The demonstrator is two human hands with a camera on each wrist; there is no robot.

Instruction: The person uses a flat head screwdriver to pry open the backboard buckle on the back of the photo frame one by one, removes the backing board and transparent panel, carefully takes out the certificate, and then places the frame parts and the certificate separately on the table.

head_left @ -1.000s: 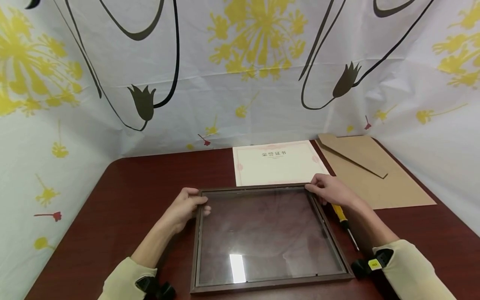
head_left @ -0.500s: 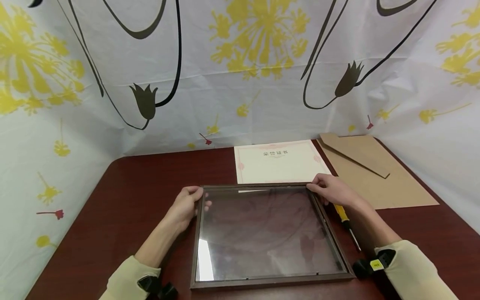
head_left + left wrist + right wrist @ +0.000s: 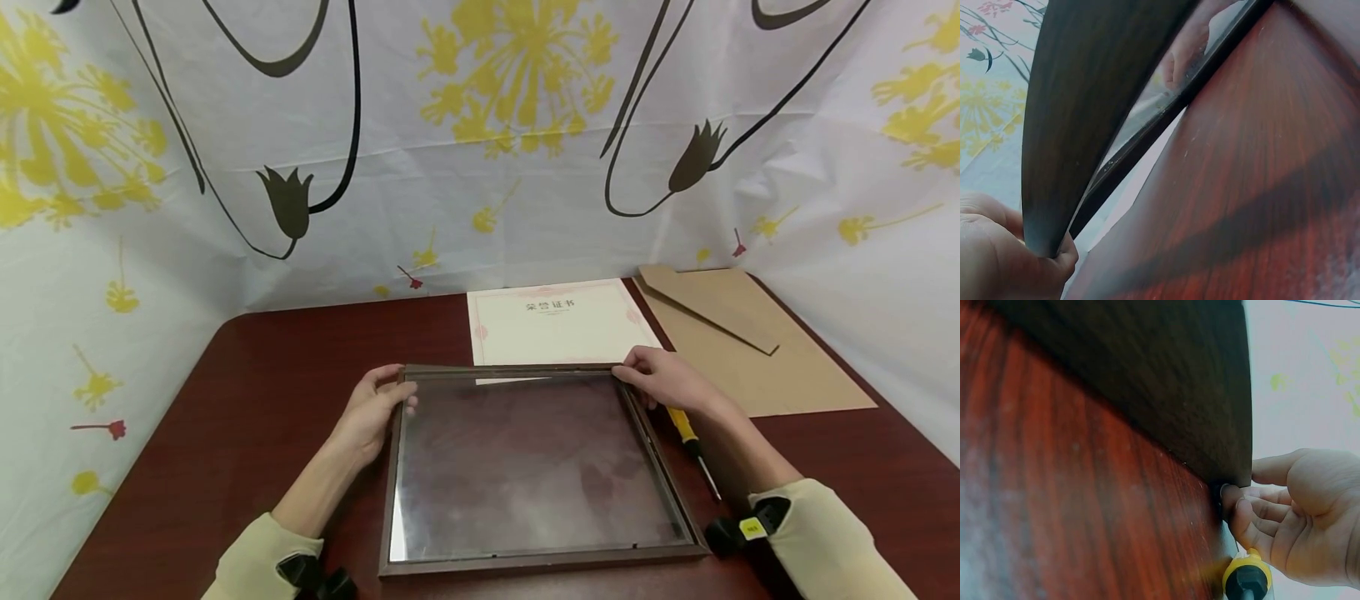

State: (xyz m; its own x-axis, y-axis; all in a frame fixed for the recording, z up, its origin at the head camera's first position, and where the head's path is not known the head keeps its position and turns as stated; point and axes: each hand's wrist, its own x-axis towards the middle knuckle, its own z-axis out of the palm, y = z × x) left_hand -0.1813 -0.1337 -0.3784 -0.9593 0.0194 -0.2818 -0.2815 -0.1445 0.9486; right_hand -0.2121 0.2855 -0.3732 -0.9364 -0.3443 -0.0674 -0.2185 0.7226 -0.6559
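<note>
A dark brown picture frame (image 3: 540,567) with a clear glass pane (image 3: 525,467) fills the near middle of the table in the head view. My left hand (image 3: 371,417) grips its far left corner, thumb on top and fingertips showing through the glass underneath. In the left wrist view, the left hand (image 3: 1004,250) holds this corner raised off the tabletop. At the far right corner, my right hand (image 3: 667,381) grips the frame, thumb over the edge. The right wrist view shows the right hand's curled fingers (image 3: 1260,515) below the frame's corner (image 3: 1235,469).
A printed certificate (image 3: 555,333) lies behind the frame, partly covered. To its right are a brown board (image 3: 787,375) and a folded strut (image 3: 708,312) on it. Beside the right hand lies a yellow-handled screwdriver (image 3: 684,425). A patterned cloth (image 3: 465,217) hangs behind the dark red table (image 3: 300,358).
The frame's far left corner has risen a little with my left hand, whose thumb has shifted on the edge. The light's reflection slid left across the glass. The right hand has barely moved.
</note>
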